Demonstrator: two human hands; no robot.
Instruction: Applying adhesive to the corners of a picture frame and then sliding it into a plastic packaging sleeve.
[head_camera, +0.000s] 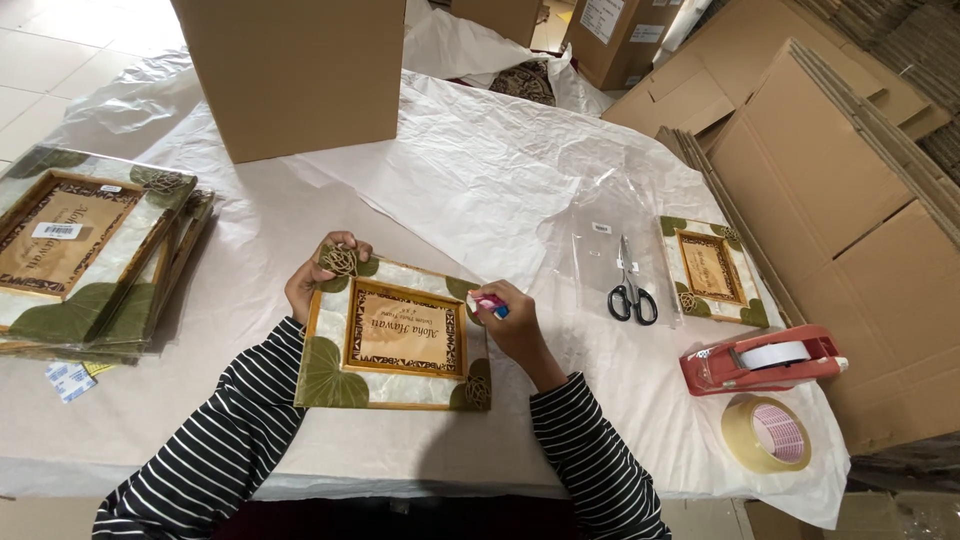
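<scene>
The surface (480, 170) is wide, draped in white paper, with a big cardboard box (295, 70) standing at its far side and flattened cartons (840, 180) leaning along the right.

On the left lies a stack of frames (85, 260), each already inside a clear bag, the top one carrying a small white sticker. By the look of it these are finished pieces, and there are several of them.

In the middle, close to the near edge, sits the frame (395, 335) now in hand: green leaf corners, pale border, brown centre panel, lying flat and not bagged. The left hand (315, 275) pinches its far left corner, fingers closed over the carved ornament there. The right hand (510, 320) rests at the frame's right edge, its grip closed on a small pink-and-blue marker (490, 304), held against the frame's border; whether it is writing or rubbing I cannot tell.

To the right lies a clear empty bag (600, 235) with scissors (630, 285) on it, and just beside it a smaller frame (712, 272), which seems to lie in or under clear plastic, though that is hard to judge.

Nearer the right edge are a red tape dispenser (765, 358) and a loose tape roll (767, 433).

So, judging by the layout, the pile is done, this frame is mid-way, and bagging it remains.
</scene>
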